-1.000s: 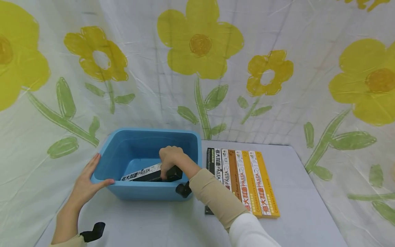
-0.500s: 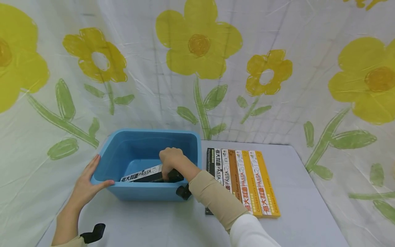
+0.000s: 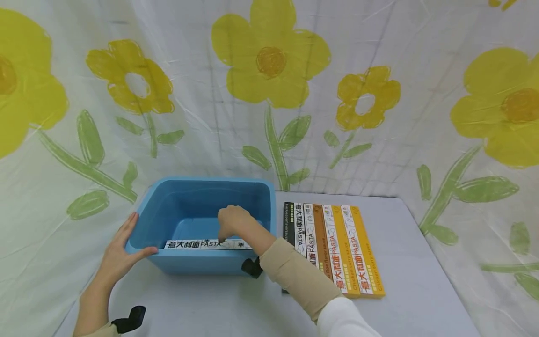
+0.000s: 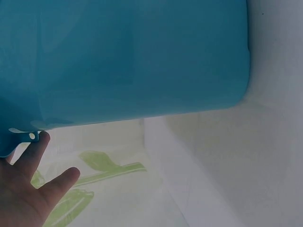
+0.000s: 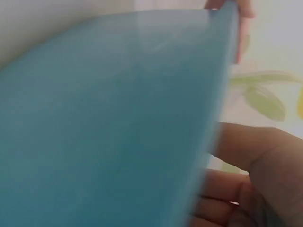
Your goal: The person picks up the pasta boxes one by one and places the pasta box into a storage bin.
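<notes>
A long pasta box lies along the near wall inside the blue bin, its white lettered face up. From the right my right hand reaches over the near wall. Its fingers are bent downward and the thumb tip is at the box's upper edge; the other fingertips are hidden. In the right wrist view the bin wall covers the box and the ends of that hand's fingers. At the bin's near left corner my left hand rests, thumb on the near rim and fingers along the left side.
Right of the bin, several more pasta boxes lie side by side on the white table: a black one, a brown one and yellow ones. A flower-printed curtain hangs behind.
The pasta box has gone from a slant, with its black side showing, to lying straight along the near wall, white face up. The left hand stays at the bin's corner.
</notes>
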The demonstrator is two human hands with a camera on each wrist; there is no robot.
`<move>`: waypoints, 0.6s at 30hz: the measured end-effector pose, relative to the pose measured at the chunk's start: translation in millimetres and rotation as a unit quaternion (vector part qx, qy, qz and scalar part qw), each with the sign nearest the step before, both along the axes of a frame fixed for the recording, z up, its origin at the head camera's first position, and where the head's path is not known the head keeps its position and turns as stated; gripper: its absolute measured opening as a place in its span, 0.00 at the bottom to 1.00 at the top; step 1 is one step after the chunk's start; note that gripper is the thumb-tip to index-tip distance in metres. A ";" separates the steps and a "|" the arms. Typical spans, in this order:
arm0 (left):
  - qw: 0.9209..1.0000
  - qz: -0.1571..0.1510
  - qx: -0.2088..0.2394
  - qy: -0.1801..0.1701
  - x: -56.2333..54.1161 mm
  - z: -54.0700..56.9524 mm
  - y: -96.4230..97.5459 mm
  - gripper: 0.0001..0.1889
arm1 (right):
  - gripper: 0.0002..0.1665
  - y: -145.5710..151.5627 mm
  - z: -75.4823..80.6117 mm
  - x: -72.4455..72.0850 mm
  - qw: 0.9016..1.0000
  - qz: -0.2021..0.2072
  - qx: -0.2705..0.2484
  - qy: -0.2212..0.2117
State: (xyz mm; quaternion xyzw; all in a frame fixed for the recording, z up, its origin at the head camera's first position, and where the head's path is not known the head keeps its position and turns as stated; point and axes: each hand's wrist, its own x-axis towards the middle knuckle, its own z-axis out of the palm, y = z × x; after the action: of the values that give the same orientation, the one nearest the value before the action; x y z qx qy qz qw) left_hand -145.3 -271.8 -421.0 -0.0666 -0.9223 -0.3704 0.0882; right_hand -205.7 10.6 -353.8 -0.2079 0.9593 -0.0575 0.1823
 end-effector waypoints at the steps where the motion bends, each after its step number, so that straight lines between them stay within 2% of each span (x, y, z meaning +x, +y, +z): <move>1: 1.000 0.000 0.000 0.000 0.0 -0.1 0.1 0.55 | 0.23 2.2 2.0 1.1 1.000 -0.005 -0.025 0.008; 5: 1.000 0.000 -0.001 -0.003 -0.7 0.1 1.0 0.55 | 0.26 19.5 11.6 8.0 0.991 -0.026 -0.130 0.036; 9: 1.000 0.001 -0.001 -0.004 -1.1 1.1 2.3 0.55 | 0.26 49.6 17.7 19.5 0.966 -0.047 -0.245 0.061; 11: 1.000 0.001 0.001 -0.003 -1.4 1.4 2.6 0.55 | 0.24 67.7 18.6 27.4 0.948 -0.072 -0.299 0.080; 13: 1.000 0.000 0.003 -0.001 -1.9 0.9 2.4 0.55 | 0.22 86.0 16.5 35.7 0.927 -0.099 -0.342 0.122; 15: 1.000 0.000 0.004 0.001 -1.8 0.3 2.0 0.55 | 0.21 103.9 9.2 43.4 0.898 -0.127 -0.379 0.183; 18: 1.000 0.002 0.006 0.005 -1.6 -1.5 1.9 0.55 | 0.20 131.8 -9.5 53.9 0.855 -0.154 -0.401 0.291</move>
State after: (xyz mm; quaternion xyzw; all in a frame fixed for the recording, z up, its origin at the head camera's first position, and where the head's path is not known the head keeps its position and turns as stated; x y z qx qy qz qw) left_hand -146.9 -270.0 -422.5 -0.0664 -0.9196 -0.3757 0.0936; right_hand -151.8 142.3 -363.3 -0.1203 0.8820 -0.4014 -0.2158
